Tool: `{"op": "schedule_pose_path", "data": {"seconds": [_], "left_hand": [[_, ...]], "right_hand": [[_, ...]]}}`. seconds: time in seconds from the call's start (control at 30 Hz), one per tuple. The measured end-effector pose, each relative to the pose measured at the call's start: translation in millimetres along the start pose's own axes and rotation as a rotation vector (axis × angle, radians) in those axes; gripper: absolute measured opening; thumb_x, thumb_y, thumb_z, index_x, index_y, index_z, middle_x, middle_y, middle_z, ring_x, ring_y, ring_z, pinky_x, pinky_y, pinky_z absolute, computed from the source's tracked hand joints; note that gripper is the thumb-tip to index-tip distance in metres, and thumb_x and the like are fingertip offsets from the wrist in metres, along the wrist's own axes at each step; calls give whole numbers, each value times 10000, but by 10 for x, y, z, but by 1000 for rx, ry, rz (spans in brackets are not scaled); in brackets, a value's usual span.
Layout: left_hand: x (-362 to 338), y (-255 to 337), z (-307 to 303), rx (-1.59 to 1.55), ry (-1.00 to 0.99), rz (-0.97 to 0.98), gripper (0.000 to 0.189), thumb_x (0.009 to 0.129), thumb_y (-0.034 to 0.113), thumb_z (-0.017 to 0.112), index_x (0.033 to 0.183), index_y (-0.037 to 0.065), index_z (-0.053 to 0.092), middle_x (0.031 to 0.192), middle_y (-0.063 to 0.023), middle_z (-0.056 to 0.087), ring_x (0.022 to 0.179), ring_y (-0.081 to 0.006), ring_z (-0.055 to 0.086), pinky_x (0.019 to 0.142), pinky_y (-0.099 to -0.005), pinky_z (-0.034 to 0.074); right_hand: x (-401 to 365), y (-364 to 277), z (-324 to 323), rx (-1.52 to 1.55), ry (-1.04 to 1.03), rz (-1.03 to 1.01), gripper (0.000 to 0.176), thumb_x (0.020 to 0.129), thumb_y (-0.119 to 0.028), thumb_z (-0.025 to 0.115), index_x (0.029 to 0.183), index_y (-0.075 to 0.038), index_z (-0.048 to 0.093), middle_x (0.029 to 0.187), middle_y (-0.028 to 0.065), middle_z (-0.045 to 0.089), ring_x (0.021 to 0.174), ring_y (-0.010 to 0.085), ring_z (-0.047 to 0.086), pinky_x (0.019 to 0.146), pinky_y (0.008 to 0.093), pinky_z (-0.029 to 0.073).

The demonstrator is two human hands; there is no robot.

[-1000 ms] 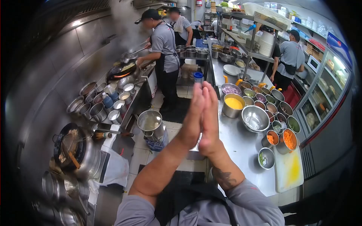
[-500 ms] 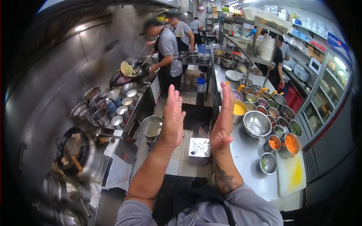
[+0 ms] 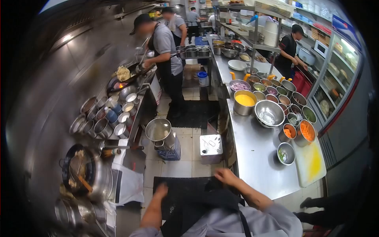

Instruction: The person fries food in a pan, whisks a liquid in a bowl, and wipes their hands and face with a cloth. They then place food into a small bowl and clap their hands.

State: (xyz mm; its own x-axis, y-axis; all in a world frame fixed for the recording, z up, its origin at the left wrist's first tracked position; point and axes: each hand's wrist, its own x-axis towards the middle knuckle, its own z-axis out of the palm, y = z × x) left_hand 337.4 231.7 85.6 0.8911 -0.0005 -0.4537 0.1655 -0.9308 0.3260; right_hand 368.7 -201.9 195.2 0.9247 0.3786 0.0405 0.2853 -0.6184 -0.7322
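My left hand [image 3: 161, 191] hangs low above the black floor mat [image 3: 173, 197], blurred, so its fingers cannot be made out. Near the front edge of the steel counter, my right hand [image 3: 226, 176] is curled closed, with nothing visible in it. A square tin [image 3: 211, 145] with a shiny lid stands on the floor beyond my right hand. Farther forward from my left hand, a large steel pot [image 3: 158, 129] of liquid rests on a blue box [image 3: 170, 149]. Neither hand touches these things.
On the left range sits a wok [image 3: 78, 170] with food and a wooden-handled tool. The right counter [image 3: 256, 166] carries a steel bowl [image 3: 269, 113], a yellow-filled pot [image 3: 244, 98], carrot shreds [image 3: 307, 130] and a cutting board [image 3: 312, 166]. A co-worker [image 3: 164, 51] tosses food at a far wok.
Both hands have dropped from a raised, open-palmed position down toward my body, and the right has curled closed. The view has shifted slightly. A co-worker at right has come into fuller view.
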Motion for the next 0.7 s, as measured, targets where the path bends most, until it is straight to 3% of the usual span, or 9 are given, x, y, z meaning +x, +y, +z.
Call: {"op": "schedule_pose_path", "data": {"seconds": [0.03,0.07,0.13,0.17,0.27,0.33,0.47,0.53,0.7], "left_hand": [[-284,-582,486,216,-198,13,403,856,206,462,1218,44,535,1197,-197,553,1107,-357,526,975,-421,404],[-679,-888,720,174,-376,-109,391,858,207,466,1206,44,537,1180,-192,556,1089,-350,529,959,-417,407],[-1161,-1088,726,-48,-471,-382,365,861,208,474,1181,44,540,1146,-181,562,1055,-337,535,926,-409,412],[-1243,-1155,707,-143,-444,-454,353,863,209,478,1168,44,542,1129,-176,565,1037,-331,538,910,-405,415],[-1292,-1209,558,-381,-323,-550,317,868,212,490,1130,45,548,1078,-160,575,985,-311,547,862,-393,423],[-1312,-1233,525,-546,-243,-599,293,871,213,499,1105,45,552,1045,-149,581,950,-299,553,830,-385,429],[-1354,-1291,526,-956,-52,-654,251,878,217,515,1055,45,559,977,-128,594,880,-273,565,765,-369,440],[-1393,-1310,497,-1132,29,-664,232,881,219,524,1030,45,563,943,-118,600,845,-260,571,733,-361,445],[-1222,-1180,155,-1335,173,-511,196,890,223,544,967,45,572,858,-91,616,758,-227,585,653,-341,459]], "right_hand": [[-337,47,52,31,70,25,260,841,-181,600,1038,-11,604,853,161,635,755,285,631,705,355,504],[-621,49,65,61,136,56,255,857,-174,581,1049,-7,600,848,147,643,742,260,636,706,339,508],[-918,351,224,301,202,267,247,868,-167,566,1051,-4,600,854,137,655,744,251,639,710,331,511],[-1121,389,382,424,246,386,243,873,-164,558,1051,-3,600,857,132,660,745,247,641,712,326,512],[-1010,97,381,212,289,336,225,882,-137,539,1044,5,602,888,151,660,745,236,642,699,328,508],[-711,-348,319,175,271,330,225,856,-178,562,988,-8,630,922,179,651,885,336,625,781,382,492],[-108,-796,502,29,80,100,353,921,-318,476,946,1,627,905,208,633,859,381,596,759,439,473],[139,-916,649,-29,-93,106,398,938,-347,433,895,3,617,886,217,621,847,392,586,753,451,463],[291,-1236,870,-41,-126,11,397,941,-359,434,887,-3,603,829,209,606,813,388,581,723,450,462]]}}
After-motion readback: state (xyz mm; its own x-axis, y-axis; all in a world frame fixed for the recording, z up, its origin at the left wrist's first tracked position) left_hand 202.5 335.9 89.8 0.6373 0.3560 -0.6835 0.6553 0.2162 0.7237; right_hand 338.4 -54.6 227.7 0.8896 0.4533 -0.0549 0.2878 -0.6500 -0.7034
